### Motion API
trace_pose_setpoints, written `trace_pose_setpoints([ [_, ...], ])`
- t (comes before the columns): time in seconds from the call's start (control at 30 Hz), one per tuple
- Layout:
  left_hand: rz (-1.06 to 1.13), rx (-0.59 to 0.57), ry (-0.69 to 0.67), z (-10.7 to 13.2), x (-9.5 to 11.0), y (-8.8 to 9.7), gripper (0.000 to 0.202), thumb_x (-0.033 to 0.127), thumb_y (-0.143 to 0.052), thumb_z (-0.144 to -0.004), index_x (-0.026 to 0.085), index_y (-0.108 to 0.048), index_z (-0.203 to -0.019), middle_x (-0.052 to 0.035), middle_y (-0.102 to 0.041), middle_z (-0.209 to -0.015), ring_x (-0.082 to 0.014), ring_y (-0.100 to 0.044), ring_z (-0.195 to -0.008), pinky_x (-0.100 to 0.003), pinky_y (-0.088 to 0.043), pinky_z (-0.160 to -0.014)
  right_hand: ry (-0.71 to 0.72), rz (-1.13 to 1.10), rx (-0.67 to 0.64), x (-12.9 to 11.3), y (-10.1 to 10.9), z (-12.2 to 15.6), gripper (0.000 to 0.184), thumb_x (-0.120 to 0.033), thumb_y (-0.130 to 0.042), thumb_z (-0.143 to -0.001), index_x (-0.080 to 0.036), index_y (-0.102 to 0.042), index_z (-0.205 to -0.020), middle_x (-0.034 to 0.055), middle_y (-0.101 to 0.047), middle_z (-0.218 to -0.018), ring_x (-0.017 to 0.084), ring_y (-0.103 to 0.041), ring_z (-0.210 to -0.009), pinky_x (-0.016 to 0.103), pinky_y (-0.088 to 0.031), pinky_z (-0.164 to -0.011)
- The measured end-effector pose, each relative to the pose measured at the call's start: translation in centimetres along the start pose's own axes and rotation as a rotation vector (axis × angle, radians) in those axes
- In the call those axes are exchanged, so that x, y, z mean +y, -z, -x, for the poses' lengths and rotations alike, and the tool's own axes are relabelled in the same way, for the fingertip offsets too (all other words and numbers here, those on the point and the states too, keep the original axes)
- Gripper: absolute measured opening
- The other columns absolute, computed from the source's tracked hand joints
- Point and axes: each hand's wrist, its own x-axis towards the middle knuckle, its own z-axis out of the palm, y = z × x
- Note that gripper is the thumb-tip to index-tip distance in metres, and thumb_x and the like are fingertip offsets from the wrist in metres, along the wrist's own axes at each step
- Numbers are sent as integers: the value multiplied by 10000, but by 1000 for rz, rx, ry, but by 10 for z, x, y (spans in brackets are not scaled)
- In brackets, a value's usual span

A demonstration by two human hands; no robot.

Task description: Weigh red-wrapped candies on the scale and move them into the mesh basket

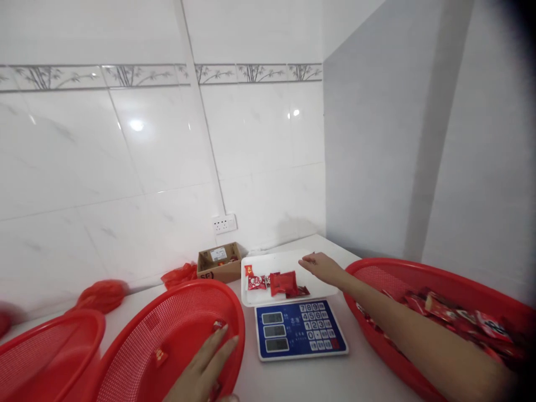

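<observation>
My right hand point(320, 267) reaches over the white pan point(318, 287) of a blue-faced scale point(299, 329). Its fingers look pinched on a small item I cannot make out. Several red snack packets point(282, 283) lie on the pan just left of that hand. My left hand point(209, 363) lies flat, fingers stretched out, inside a red mesh basket point(138, 363) at the front. Two small red packets point(161, 355) rest in that basket near my fingers.
At the right stands a large red basket point(377, 273) holding several red packets. Another red basket point(46, 352) sits at far left. A small cardboard box point(218, 262) and crumpled red bags point(103, 295) lie by the tiled wall, under a wall socket point(224, 224).
</observation>
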Motion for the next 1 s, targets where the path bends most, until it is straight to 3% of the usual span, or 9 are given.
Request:
trace_pose_setpoints([
  [0.17, 128, 4, -55, -48, 23, 24, 650, 497, -424, -818, 289, -176, -1382, -19, -147, -1484, -219, -129, -1348, -416, -187, -1089, 42, 109, 78, 20, -15, 24, 383, -404, -453, -768, -143, -633, -983, 132, -583, -984, 215, -571, -832, 347, -425, -791],
  [0.23, 109, 14, -120, -83, 24, 23, 671, 524, -380, -829, 222, -166, -1389, -60, -185, -1476, -210, -159, -1343, -369, -202, -1092, 34, 172, 105, 35, -18, 35, 402, -396, -434, -780, -147, -615, -1038, 146, -549, -1053, 206, -582, -805, 351, -443, -777],
  [0.33, 22, 42, -46, -146, 19, 14, 692, 534, -386, -825, 166, -197, -1380, -107, -198, -1468, -224, -140, -1347, -348, -179, -1096, 41, 209, 190, 55, -19, 42, 389, -372, -429, -785, -147, -610, -1046, 147, -541, -1052, 211, -585, -834, 352, -457, -787],
  [0.43, -21, 49, 85, -201, 14, 0, 732, 532, -445, -805, 120, -218, -1365, -169, -194, -1454, -284, -120, -1343, -445, -154, -1088, 64, 160, 264, 64, -18, 42, 369, -363, -439, -781, -147, -617, -1022, 136, -567, -1000, 224, -578, -885, 359, -459, -816],
  [0.53, -47, 29, 223, -236, 17, -14, 665, 524, -449, -811, 175, -260, -1345, -140, -254, -1432, -320, -231, -1300, -570, -177, -1037, 56, 76, 289, 64, -17, 40, 367, -362, -436, -783, -137, -623, -1005, 137, -582, -981, 226, -576, -906, 367, -454, -842],
  [0.67, -34, -9, 207, -250, 33, -33, 622, 555, -340, -842, 189, -266, -1338, -127, -337, -1389, -287, -366, -1230, -544, -263, -1003, 52, -23, 314, 64, -17, 41, 344, -360, -436, -784, -152, -635, -972, 124, -600, -963, 226, -578, -921, 379, -451, -856],
  [0.8, -40, -68, 46, -249, 51, -46, 730, 655, -214, -805, 196, -184, -1371, -133, -318, -1412, -276, -317, -1270, -517, -232, -1026, 49, -69, 312, 65, -17, 42, 339, -364, -434, -785, -162, -634, -970, 117, -601, -958, 218, -587, -890, 373, -479, -801],
  [0.93, -104, -116, -47, -247, 59, -53, 866, 769, -377, -633, 304, -236, -1349, -93, -236, -1457, -335, -183, -1316, -617, -132, -1009, 77, -59, 329, 63, -17, 43, 275, -341, -458, -777, -199, -647, -919, 98, -620, -945, 215, -581, -912, 386, -463, -833],
  [1.0, -125, -110, -60, -248, 60, -56, 885, 779, -459, -557, 332, -319, -1307, -76, -259, -1449, -365, -206, -1299, -644, -140, -986, 74, -58, 325, 62, -16, 43, 274, -339, -459, -775, -197, -651, -908, 98, -622, -944, 214, -581, -916, 383, -457, -845],
])
